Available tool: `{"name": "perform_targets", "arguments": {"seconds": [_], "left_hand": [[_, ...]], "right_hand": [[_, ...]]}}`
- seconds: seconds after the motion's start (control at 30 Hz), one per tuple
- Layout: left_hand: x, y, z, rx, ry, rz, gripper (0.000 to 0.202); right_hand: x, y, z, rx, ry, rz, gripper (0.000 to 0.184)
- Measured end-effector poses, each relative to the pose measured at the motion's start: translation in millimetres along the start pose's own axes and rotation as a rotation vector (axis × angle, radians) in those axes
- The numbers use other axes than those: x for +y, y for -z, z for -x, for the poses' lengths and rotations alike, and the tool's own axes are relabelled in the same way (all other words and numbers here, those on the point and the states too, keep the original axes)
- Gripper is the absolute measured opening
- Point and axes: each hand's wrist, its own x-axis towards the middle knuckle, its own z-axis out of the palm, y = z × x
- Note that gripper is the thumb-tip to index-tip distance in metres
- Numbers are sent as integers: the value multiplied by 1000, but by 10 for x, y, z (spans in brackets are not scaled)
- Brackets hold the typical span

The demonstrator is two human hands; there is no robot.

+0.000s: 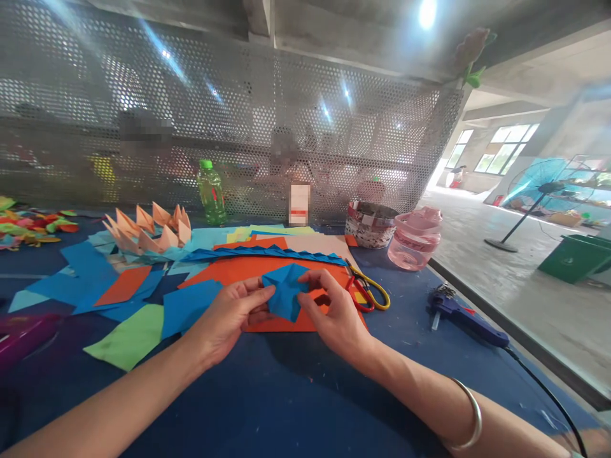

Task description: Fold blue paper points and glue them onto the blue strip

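Observation:
A small folded blue paper piece [285, 291] is held between both of my hands above an orange sheet [248, 272]. My left hand [228, 318] pinches its left edge with thumb and fingers closed. My right hand [334, 312] grips its right side, thumb on top. A silver bangle [470, 416] sits on my right wrist. A row of folded blue triangles [267, 253] lies just beyond the orange sheet.
Red-and-yellow scissors [365, 289] lie right of my hands. A purple glue gun [461, 312] with a cord rests near the table's right edge. Loose blue, green and orange sheets [128, 318] lie left. Peach folded pieces [147, 232], a green bottle [210, 191], and a pink container [415, 238] stand behind.

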Motion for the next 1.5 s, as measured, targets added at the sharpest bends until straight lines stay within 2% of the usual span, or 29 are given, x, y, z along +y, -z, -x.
{"name": "perform_targets", "arguments": {"seconds": [0.13,0.2,0.33,0.43,0.63,0.93,1.5], "left_hand": [[25,1,-4,48,29,29,16],[31,-7,-3,41,23,29,17],[34,-16,-3,13,-12,32,19],[31,-16,4,14,-37,7,20],[25,-46,27,13,-44,-78,28],[-17,-90,43,-115,-68,-78,34],[-72,-100,51,-121,-59,-74,40]], "right_hand": [[-23,38,2,62,191,169,51],[-40,58,4,76,265,275,52],[-66,91,-7,50,426,444,32],[-59,99,-18,15,471,493,12],[5,74,-34,-11,358,444,8],[-12,48,-44,29,145,379,15],[-33,32,-27,40,91,374,14]]}}
